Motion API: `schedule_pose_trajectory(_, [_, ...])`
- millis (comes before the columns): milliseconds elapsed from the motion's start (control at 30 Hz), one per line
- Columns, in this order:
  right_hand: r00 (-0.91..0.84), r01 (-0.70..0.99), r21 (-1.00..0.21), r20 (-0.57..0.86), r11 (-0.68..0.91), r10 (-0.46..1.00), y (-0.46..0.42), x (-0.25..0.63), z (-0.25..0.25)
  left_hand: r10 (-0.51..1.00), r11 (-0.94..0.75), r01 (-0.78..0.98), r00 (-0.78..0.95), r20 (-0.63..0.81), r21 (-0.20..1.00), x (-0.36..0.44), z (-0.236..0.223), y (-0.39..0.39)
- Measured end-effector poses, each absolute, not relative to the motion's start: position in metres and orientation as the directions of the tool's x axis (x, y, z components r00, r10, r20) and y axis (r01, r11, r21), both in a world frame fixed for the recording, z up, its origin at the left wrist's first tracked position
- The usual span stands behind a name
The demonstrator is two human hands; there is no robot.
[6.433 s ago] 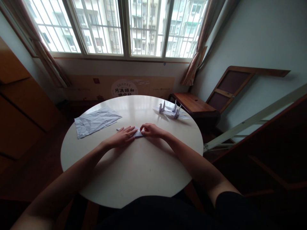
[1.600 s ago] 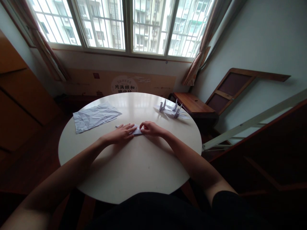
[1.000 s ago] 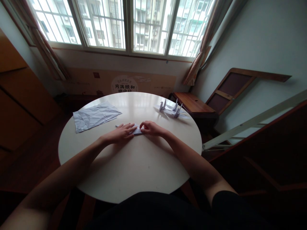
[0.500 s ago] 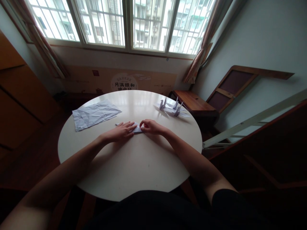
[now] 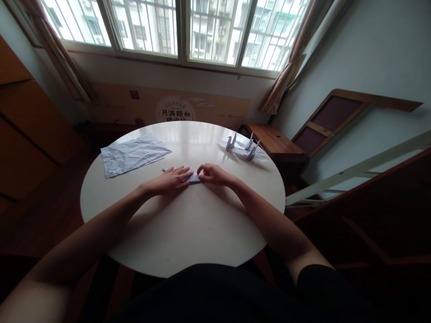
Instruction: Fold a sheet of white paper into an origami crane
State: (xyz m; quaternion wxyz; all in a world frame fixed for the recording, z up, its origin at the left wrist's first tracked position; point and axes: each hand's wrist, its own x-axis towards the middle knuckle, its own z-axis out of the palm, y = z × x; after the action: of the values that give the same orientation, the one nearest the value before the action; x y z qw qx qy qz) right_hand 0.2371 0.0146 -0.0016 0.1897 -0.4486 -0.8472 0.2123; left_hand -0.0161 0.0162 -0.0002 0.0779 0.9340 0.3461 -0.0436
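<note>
In the head view, the folded paper [image 5: 194,177] lies on the table [image 5: 188,224], midway between its left and right edges and nearer the far edge. The left hand [image 5: 170,180] is open, palm down over the paper's left part; the right hand [image 5: 214,175] curls its fingers at the other end, though whether they pinch cannot be told. Creased sheets [image 5: 134,154] lie toward the far left edge, paper birds [image 5: 251,154] toward the far right. Steady left-hand pressure and aligned layers should help keep folds crisp.
</note>
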Motion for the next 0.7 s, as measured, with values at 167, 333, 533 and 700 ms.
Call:
schedule_pose_trajectory(167, [-0.526,0.682,-0.521,0.139,0.514,0.839,0.0139,0.236,-0.0006,0.635,-0.754,0.648,0.761,-0.132,0.111,-0.0162,0.0023,0.0157])
schedule_pose_trajectory(333, [-0.524,0.681,-0.521,0.143,0.514,0.839,0.0135,0.2353,0.0006,0.648,-0.741,0.662,0.749,-0.138,0.111,-0.0155,0.0036,0.015])
schedule_pose_trajectory(533, [-0.523,0.679,-0.521,0.151,0.517,0.839,0.0152,0.2364,-0.002,0.641,-0.748,0.654,0.756,-0.134,0.109,-0.0167,0.0002,0.0176])
schedule_pose_trajectory(700, [-0.529,0.667,-0.531,0.156,0.522,0.835,0.0164,0.2375,-0.0046,0.638,-0.748,0.653,0.756,-0.144,0.114,-0.0165,0.001,0.0169])
